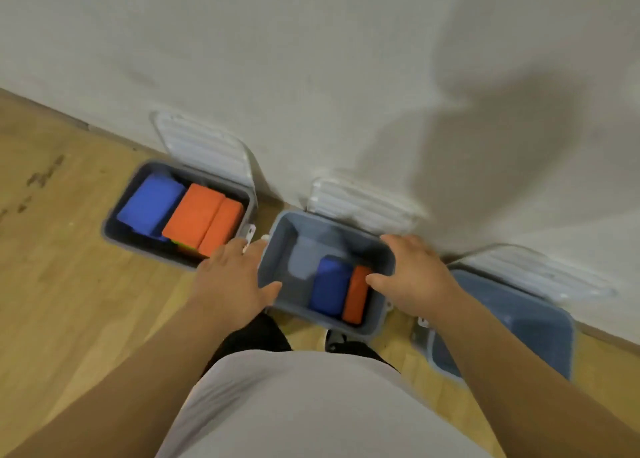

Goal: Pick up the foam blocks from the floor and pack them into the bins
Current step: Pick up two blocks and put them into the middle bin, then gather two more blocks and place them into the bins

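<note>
Three grey-blue bins stand open along the wall. The middle bin [294, 236] holds a blue foam block [330, 289] and an orange foam block [356, 295] standing side by side at its right. My left hand [232, 277] grips its left wall, thumb hooked over the near rim. My right hand [412, 274] grips the right wall, with the thumb inside by the orange block. The left bin [138, 246] holds a blue block [150, 203] and two orange blocks [194, 213].
The right bin [519, 319] shows only its bare inside. White ribbed lids [204, 146] lean against the white wall behind each bin. Wooden floor stretches to the left. My legs and a dark shoe [337, 341] are just below the middle bin.
</note>
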Demonstrator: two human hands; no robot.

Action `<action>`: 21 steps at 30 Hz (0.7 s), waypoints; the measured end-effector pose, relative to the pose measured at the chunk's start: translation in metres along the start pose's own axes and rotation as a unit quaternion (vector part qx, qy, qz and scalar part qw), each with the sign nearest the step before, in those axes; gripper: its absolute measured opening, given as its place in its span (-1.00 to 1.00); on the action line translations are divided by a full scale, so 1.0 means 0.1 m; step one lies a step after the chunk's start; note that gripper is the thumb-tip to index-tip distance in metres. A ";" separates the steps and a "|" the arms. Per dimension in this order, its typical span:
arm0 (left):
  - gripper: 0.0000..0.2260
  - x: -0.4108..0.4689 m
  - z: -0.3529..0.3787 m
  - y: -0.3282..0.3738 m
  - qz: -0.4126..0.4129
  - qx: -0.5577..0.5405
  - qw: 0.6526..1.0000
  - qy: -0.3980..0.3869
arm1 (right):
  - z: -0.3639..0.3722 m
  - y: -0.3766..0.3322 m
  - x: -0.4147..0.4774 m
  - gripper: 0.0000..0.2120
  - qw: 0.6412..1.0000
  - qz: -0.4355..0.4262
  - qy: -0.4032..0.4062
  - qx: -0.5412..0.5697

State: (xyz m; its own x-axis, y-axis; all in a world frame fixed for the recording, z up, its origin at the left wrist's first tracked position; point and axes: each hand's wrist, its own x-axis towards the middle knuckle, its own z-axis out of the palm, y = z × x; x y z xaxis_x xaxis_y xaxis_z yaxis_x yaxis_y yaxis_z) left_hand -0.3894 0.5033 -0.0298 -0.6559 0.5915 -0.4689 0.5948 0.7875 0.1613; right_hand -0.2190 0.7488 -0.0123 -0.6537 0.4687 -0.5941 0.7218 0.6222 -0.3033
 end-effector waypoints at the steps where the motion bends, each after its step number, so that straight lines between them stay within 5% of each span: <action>1: -0.25 -0.16 0.12 0.02 -0.028 -0.010 1.000 -0.008 | 0.04 0.03 0.00 -0.18 0.999 -0.017 -0.021 -0.028; 11: -0.22 -2.08 1.30 -0.08 -0.291 -0.168 0.941 -0.032 | 0.73 -0.65 -0.28 -0.23 0.924 -0.229 -0.138 -0.271; 21: -0.21 -4.67 2.67 0.21 -0.542 -0.306 0.782 0.038 | 2.53 -1.56 -2.02 -0.20 0.740 -0.457 -0.228 -0.438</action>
State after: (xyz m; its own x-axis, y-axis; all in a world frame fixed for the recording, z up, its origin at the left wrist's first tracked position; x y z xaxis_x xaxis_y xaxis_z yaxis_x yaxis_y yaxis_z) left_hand 0.0538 0.1976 -0.0393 -0.6605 -0.4900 -0.5688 -0.6476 0.7552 0.1015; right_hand -0.1419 0.3986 -0.0332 -0.4898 -0.5340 -0.6892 -0.5284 0.8106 -0.2524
